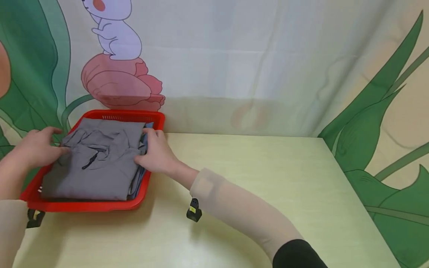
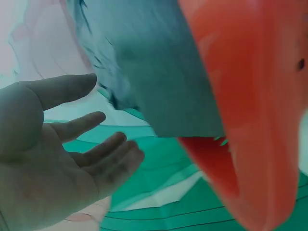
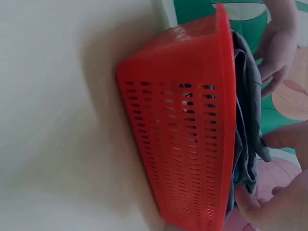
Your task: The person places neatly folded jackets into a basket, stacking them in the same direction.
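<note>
A folded grey garment [image 1: 110,178] with a short dark cord on top lies in the red basket [image 1: 97,206]. Blue-grey folded cloth [image 1: 134,188] shows beneath its right side. My right hand [image 1: 156,152] pinches the garment's right edge, its thumb on top and its fingers at the side, as the right wrist view also shows. At the garment's left edge my left hand [image 1: 40,147] hovers over the basket rim. In the left wrist view its fingers [image 2: 79,89] are spread and apart from the cloth.
The basket stands at the left of a pale table [image 1: 254,186], near its back edge. Behind hangs a printed curtain [image 1: 214,67] with a white animal, a pink flower and green leaves. Small black devices [image 1: 194,210] hang below both wrists.
</note>
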A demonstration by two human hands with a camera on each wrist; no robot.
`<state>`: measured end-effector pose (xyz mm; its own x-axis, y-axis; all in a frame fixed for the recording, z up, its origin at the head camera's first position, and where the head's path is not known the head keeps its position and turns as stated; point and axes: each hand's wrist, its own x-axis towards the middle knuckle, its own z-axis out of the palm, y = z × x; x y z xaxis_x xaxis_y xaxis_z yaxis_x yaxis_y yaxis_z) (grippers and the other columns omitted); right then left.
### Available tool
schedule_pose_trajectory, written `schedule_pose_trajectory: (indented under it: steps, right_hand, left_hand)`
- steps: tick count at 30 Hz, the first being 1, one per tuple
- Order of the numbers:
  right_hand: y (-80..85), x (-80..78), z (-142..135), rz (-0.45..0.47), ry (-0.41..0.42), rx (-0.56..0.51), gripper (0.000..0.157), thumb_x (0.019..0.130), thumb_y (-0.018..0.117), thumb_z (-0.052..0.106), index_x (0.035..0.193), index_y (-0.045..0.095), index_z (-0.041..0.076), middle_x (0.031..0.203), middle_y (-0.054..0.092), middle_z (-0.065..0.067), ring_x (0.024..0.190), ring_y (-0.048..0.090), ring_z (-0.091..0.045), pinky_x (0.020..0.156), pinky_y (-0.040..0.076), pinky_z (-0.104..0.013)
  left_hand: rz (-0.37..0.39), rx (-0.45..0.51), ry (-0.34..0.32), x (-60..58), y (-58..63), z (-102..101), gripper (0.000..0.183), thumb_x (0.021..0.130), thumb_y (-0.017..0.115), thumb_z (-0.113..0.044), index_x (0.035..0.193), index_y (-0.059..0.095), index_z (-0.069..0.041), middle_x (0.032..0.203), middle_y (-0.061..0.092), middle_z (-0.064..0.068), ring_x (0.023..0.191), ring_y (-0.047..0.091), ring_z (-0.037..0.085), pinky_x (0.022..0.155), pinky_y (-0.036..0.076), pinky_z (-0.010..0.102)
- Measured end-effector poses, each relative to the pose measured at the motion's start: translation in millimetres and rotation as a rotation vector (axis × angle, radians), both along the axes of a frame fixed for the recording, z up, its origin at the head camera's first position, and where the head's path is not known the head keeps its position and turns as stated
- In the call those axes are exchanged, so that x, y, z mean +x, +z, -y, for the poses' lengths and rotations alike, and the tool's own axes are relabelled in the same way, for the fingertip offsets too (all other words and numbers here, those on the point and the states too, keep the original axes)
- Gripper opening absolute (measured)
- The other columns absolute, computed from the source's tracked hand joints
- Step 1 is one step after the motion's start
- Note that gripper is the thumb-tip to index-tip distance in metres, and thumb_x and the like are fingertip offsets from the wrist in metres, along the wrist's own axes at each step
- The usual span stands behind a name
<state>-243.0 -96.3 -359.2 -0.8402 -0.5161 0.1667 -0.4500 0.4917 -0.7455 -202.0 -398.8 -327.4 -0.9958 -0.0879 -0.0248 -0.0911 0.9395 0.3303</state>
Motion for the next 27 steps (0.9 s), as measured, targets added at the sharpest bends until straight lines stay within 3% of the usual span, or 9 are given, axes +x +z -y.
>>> schedule_pose_trajectory:
  steps: [5, 9, 11, 18, 23, 27]
  right_hand:
    - [1.2, 0.6, 2.6, -0.254, 0.067, 0.177, 0.070, 0.098, 0.065, 0.026, 0.157, 0.034, 0.002, 0.160, 0.032, -0.015, 0.147, 0.031, -0.021, 0.116, 0.029, -0.024]
    - [0.7, -0.7, 11.0, -0.392, 0.121, 0.330, 0.069, 0.102, 0.058, 0.032, 0.159, 0.031, 0.003, 0.166, 0.023, -0.016, 0.154, 0.020, -0.024, 0.121, 0.015, -0.025]
    - [0.3, -1.5, 17.7, -0.429, 0.130, 0.413, 0.070, 0.104, 0.054, 0.038, 0.161, 0.029, 0.006, 0.168, 0.019, -0.014, 0.155, 0.016, -0.024, 0.121, 0.016, -0.029]
    - [-7.1, -3.9, 42.2, -0.438, 0.143, 0.676, 0.075, 0.104, 0.037, 0.062, 0.166, 0.013, 0.029, 0.172, 0.001, -0.002, 0.157, -0.001, -0.022, 0.123, 0.016, -0.050]
    - [-15.1, -6.0, 48.3, -0.400, 0.124, 0.819, 0.078, 0.100, 0.028, 0.072, 0.165, 0.006, 0.035, 0.172, -0.002, 0.004, 0.157, -0.004, -0.019, 0.124, 0.011, -0.051]
    - [-19.7, -6.9, 52.5, -0.392, 0.127, 0.889, 0.079, 0.099, 0.025, 0.075, 0.165, 0.006, 0.035, 0.172, -0.001, 0.001, 0.157, -0.002, -0.021, 0.125, 0.010, -0.048]
  left_hand:
    - [-0.073, -0.062, -0.053, 20.3, -2.6, -21.0, 0.066, 0.099, 0.061, -0.020, 0.139, 0.032, 0.024, 0.135, 0.024, 0.050, 0.126, 0.024, 0.066, 0.100, 0.031, 0.078]
    - [-0.043, -0.077, -0.137, 32.9, -10.7, -30.4, 0.081, 0.102, 0.059, -0.034, 0.149, 0.022, 0.020, 0.148, 0.015, 0.049, 0.133, 0.019, 0.067, 0.102, 0.022, 0.082]
    - [-0.025, -0.083, -0.155, 37.4, -15.9, -32.9, 0.087, 0.103, 0.056, -0.042, 0.153, 0.017, 0.016, 0.151, 0.010, 0.048, 0.136, 0.015, 0.067, 0.101, 0.020, 0.083]
    - [0.014, -0.060, -0.131, 46.5, -33.5, -41.7, 0.094, 0.104, 0.042, -0.059, 0.158, 0.005, 0.009, 0.155, -0.003, 0.047, 0.143, -0.007, 0.065, 0.101, 0.011, 0.086]
    - [0.038, -0.070, -0.118, 46.0, -49.0, -44.3, 0.097, 0.103, 0.039, -0.064, 0.160, 0.004, 0.006, 0.156, -0.007, 0.046, 0.143, -0.011, 0.064, 0.101, 0.009, 0.086]
    - [0.052, -0.048, -0.123, 44.3, -59.3, -41.7, 0.097, 0.103, 0.039, -0.064, 0.159, 0.003, 0.006, 0.156, -0.009, 0.046, 0.142, -0.011, 0.065, 0.103, 0.010, 0.085]
